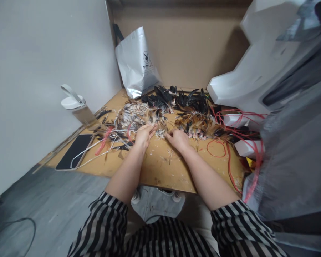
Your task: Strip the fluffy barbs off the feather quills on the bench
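My left hand (146,135) is closed, its fingertips pressed on a small tuft of brown and pale feathers (161,131) just above the table. From the other side my right hand (178,139) pinches the lower edge of the same tuft, its fingers curled in. Beyond my left hand lies a heap of speckled white and brown feathers (131,113). Bunches of black feathers (163,97) are along the back of the table. Golden-brown feathers (200,124) lie right of my right hand. The exact finger contact is too small to make out.
A phone (75,151) and a lidded bottle (80,109) are at the left, with white cord (93,145) across the phone. Red string (228,160) tangles at the right, beside a large white machine (230,85). A silver bag (135,64) stands behind on the table (171,175).
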### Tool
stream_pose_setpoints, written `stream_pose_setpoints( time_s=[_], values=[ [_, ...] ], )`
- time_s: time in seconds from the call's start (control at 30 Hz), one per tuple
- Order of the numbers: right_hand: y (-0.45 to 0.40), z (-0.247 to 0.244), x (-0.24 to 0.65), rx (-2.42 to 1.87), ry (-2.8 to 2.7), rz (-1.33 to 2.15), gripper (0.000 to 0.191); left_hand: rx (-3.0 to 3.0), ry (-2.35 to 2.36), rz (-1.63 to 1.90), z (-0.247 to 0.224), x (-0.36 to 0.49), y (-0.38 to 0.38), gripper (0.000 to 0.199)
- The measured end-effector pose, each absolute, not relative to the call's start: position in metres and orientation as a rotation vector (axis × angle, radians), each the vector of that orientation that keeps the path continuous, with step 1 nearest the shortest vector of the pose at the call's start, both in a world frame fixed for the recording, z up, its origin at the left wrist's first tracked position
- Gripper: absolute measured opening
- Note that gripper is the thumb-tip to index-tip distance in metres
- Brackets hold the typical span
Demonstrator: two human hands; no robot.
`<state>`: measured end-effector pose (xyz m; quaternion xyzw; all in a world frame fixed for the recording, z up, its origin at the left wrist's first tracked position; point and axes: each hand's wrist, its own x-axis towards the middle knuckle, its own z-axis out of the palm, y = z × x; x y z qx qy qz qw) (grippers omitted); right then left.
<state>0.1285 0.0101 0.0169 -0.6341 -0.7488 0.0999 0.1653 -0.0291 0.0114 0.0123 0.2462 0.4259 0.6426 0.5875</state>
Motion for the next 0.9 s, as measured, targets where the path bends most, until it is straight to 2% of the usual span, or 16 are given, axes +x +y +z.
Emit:
stream_pose_setpoints(
  time_s=[0.13, 0.33, 0.47, 0.67, 0.9],
  values=[
    [0.016, 0.01, 0.12, -1.622, -2.039, 0.385, 0.035, 0.552, 0.983, 1.379, 0.01, -0.027, 0.011, 0.02],
    [0.021, 0.001, 0.118, -1.269, -1.841, 0.746, 0.024, 0.581, 0.799, 1.22, 0.01, -0.021, 0.007, 0.02],
    [0.014, 0.008, 0.124, -1.129, -1.752, 0.606, 0.023, 0.629, 0.719, 1.17, 0.016, -0.018, 0.002, 0.019],
    [0.013, 0.012, 0.132, -1.223, -1.801, 0.513, 0.024, 0.834, 1.1, 1.321, 0.017, -0.021, 0.004, 0.024],
    [0.018, 0.023, 0.156, -1.521, -1.973, 0.605, 0.017, 0.927, 1.13, 1.413, 0.012, -0.019, 0.009, 0.025]
  ],
)
